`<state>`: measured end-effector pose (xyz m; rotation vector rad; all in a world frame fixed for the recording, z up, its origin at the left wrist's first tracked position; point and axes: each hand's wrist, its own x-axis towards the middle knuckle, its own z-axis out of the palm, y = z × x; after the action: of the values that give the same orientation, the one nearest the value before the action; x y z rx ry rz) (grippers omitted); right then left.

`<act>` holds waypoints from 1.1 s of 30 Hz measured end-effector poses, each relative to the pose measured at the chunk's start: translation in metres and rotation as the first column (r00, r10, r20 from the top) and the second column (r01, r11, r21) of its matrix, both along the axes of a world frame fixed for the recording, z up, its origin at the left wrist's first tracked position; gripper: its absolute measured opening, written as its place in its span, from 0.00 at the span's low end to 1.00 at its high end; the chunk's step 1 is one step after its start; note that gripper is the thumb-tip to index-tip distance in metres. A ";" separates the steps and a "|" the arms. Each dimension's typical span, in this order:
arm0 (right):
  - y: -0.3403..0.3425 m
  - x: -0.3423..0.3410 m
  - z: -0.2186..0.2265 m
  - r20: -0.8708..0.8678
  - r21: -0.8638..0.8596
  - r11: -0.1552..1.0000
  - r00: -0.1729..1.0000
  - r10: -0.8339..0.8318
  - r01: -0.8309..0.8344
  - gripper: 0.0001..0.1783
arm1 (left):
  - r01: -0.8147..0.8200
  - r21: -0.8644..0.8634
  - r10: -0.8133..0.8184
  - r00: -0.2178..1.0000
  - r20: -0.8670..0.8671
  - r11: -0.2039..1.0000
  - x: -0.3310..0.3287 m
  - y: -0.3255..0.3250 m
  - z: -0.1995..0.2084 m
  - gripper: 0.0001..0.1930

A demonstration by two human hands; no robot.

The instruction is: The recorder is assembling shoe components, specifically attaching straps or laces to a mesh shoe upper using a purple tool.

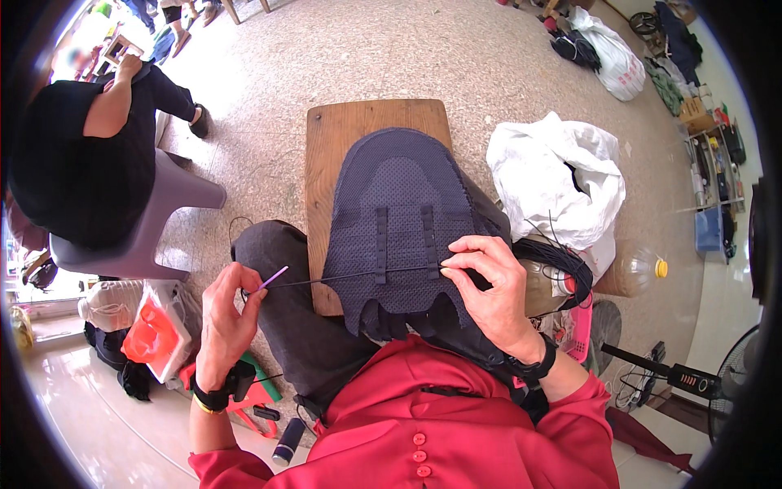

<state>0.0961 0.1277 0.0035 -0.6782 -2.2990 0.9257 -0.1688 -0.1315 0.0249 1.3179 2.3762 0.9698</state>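
A dark navy mesh shoe upper (407, 183) lies flat across the wooden bench and my lap, its rounded end away from me. Two dark strips (381, 244) run lengthwise on it. A thin black cord (326, 279) is stretched across its near part, between my two hands. My left hand (228, 314), left of the upper, pinches the cord's end along with a slim purple stick-like tool (274, 278); whether it is a needle or a hook I cannot tell. Over the upper's right edge, my right hand (494, 285) pinches the cord between thumb and fingertips.
Under the upper stands a wooden bench (326, 130). On the right are a white sack (554, 179), a bundle of black cords (580, 273), a capped plastic jug (631, 269) and a fan (733, 383). Someone in black sits on a grey stool (167, 212) at the left.
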 end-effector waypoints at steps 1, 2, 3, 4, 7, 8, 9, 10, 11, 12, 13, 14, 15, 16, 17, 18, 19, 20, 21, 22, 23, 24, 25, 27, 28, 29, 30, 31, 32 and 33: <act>0.000 -0.001 0.000 0.000 0.000 1.000 1.000 0.000 0.000 0.09 | -0.004 0.002 0.004 1.000 0.010 1.000 -0.001 0.000 -0.001 0.12; 0.001 -0.001 0.001 -0.001 -0.022 1.000 1.000 0.003 -0.003 0.09 | -0.007 0.003 0.007 1.000 0.020 1.000 -0.002 -0.001 -0.001 0.12; 0.001 -0.002 0.001 -0.002 -0.044 0.999 1.000 0.006 -0.006 0.10 | -0.007 0.003 0.007 1.000 0.020 1.000 -0.002 -0.001 -0.001 0.12; 0.001 -0.002 0.001 -0.002 -0.044 0.999 1.000 0.007 -0.007 0.10 | -0.016 0.002 0.016 0.999 0.035 1.000 -0.002 -0.002 -0.001 0.12; 0.002 -0.001 -0.001 -0.008 -0.051 0.999 1.000 0.008 -0.008 0.10 | -0.025 -0.002 0.025 0.998 0.050 1.000 -0.003 -0.002 0.001 0.12; 0.002 -0.001 -0.001 -0.011 -0.054 0.998 1.000 0.010 -0.011 0.10 | -0.024 -0.006 0.024 0.998 0.051 1.000 -0.003 -0.002 0.001 0.12; 0.003 0.000 -0.001 -0.014 -0.057 0.998 1.000 0.013 -0.013 0.10 | -0.024 -0.006 0.024 0.998 0.052 1.000 -0.003 -0.001 0.000 0.12; 0.002 0.000 -0.001 -0.013 -0.058 0.998 1.000 0.013 -0.014 0.10 | -0.025 -0.005 0.025 0.998 0.053 1.000 -0.003 -0.002 -0.001 0.12; 0.002 0.000 -0.001 -0.016 -0.075 0.997 1.000 0.012 -0.013 0.10 | -0.026 -0.004 0.026 0.998 0.055 1.000 -0.003 -0.002 -0.001 0.12; 0.001 0.001 0.000 -0.018 -0.093 0.996 1.000 0.011 -0.012 0.10 | -0.026 -0.004 0.026 0.998 0.055 1.000 -0.003 -0.002 -0.001 0.12; 0.001 0.001 0.000 -0.017 -0.093 0.996 1.000 0.011 -0.012 0.10 | -0.017 -0.005 0.017 0.999 0.041 1.000 -0.003 -0.001 -0.001 0.12; 0.000 0.001 0.001 -0.012 -0.076 0.997 1.000 0.008 -0.009 0.10 | -0.007 -0.006 0.007 1.000 0.028 1.000 -0.003 0.000 -0.001 0.12; 0.000 0.001 0.001 -0.009 -0.061 0.998 1.000 0.007 -0.008 0.10 | -0.008 -0.008 0.008 1.000 0.027 1.000 -0.003 0.000 0.000 0.12; 0.000 0.001 0.001 -0.009 -0.061 0.998 1.000 0.008 -0.009 0.10 | -0.005 -0.009 0.005 1.000 0.028 1.000 -0.003 0.000 0.001 0.13; 0.000 0.001 0.000 -0.013 -0.059 0.998 1.000 0.009 -0.009 0.10 | -0.001 -0.010 0.001 1.000 0.029 1.000 -0.003 -0.001 0.002 0.13; 0.000 0.000 0.000 -0.017 -0.057 0.998 1.000 0.009 -0.010 0.10 | -0.002 -0.010 0.003 1.000 0.030 1.000 -0.003 -0.001 0.002 0.13; 0.000 0.000 -0.001 -0.015 -0.057 0.998 1.000 0.008 -0.009 0.10 | 0.001 -0.010 -0.001 0.999 0.032 1.000 -0.003 0.000 0.002 0.13; 0.000 0.000 -0.002 -0.021 -0.057 0.998 1.000 0.004 -0.006 0.10 | 0.005 -0.011 -0.005 0.999 0.034 1.000 -0.003 0.000 0.001 0.13; -0.001 0.001 -0.003 -0.027 -0.057 0.998 1.000 0.001 -0.002 0.10 | 0.006 -0.010 -0.006 0.999 0.036 1.000 -0.004 0.000 0.001 0.13; -0.001 0.000 -0.003 -0.027 -0.058 0.998 1.000 0.002 -0.004 0.10 | 0.004 -0.012 -0.003 0.999 0.046 1.000 -0.004 0.000 0.001 0.13; -0.001 0.000 -0.003 -0.023 -0.042 0.999 1.000 0.005 -0.006 0.10 | 0.002 -0.014 -0.001 0.998 0.056 1.000 -0.005 -0.001 0.001 0.13; -0.001 0.000 -0.003 -0.020 -0.028 1.000 1.000 0.007 -0.008 0.10 | 0.001 -0.014 0.000 0.998 0.057 1.000 -0.005 -0.001 0.001 0.13; -0.001 -0.001 -0.003 -0.019 -0.027 1.000 1.000 0.007 -0.008 0.10 | -0.001 -0.016 0.003 0.998 0.063 1.000 -0.005 -0.001 0.001 0.13; -0.001 -0.001 -0.003 -0.020 -0.019 1.000 1.000 0.004 -0.005 0.10 | -0.003 -0.019 0.004 0.998 0.070 1.000 -0.005 0.000 0.000 0.13; -0.001 -0.002 -0.003 -0.018 -0.018 1.000 1.000 0.006 -0.007 0.10 | -0.003 -0.016 0.005 0.997 0.073 1.000 -0.006 -0.001 0.000 0.13; -0.001 -0.002 -0.003 -0.016 -0.012 1.000 1.000 0.008 -0.009 0.10 | -0.004 -0.013 0.005 0.997 0.077 1.000 -0.006 -0.001 0.000 0.13; -0.001 -0.003 -0.003 -0.014 -0.005 1.000 1.000 0.010 -0.011 0.10 | -0.005 -0.012 0.006 0.997 0.077 1.000 -0.006 -0.002 0.000 0.13; -0.001 -0.003 -0.004 -0.014 -0.005 1.000 1.000 0.011 -0.011 0.10 | 0.007 -0.002 -0.006 0.998 0.060 1.000 -0.006 -0.001 -0.001 0.13; -0.001 -0.003 -0.004 -0.017 -0.003 1.000 1.000 0.014 -0.014 0.10 | 0.018 0.008 -0.019 0.999 0.041 1.000 -0.006 -0.001 -0.001 0.13; -0.001 -0.003 -0.004 -0.021 0.000 1.000 1.000 0.017 -0.017 0.10 | 0.017 0.009 -0.018 0.999 0.040 1.000 -0.006 -0.001 -0.002 0.13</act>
<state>0.0934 0.1271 -0.0008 -0.6476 -2.2894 0.9367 -0.1750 -0.1327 0.0225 1.3074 2.3296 0.9932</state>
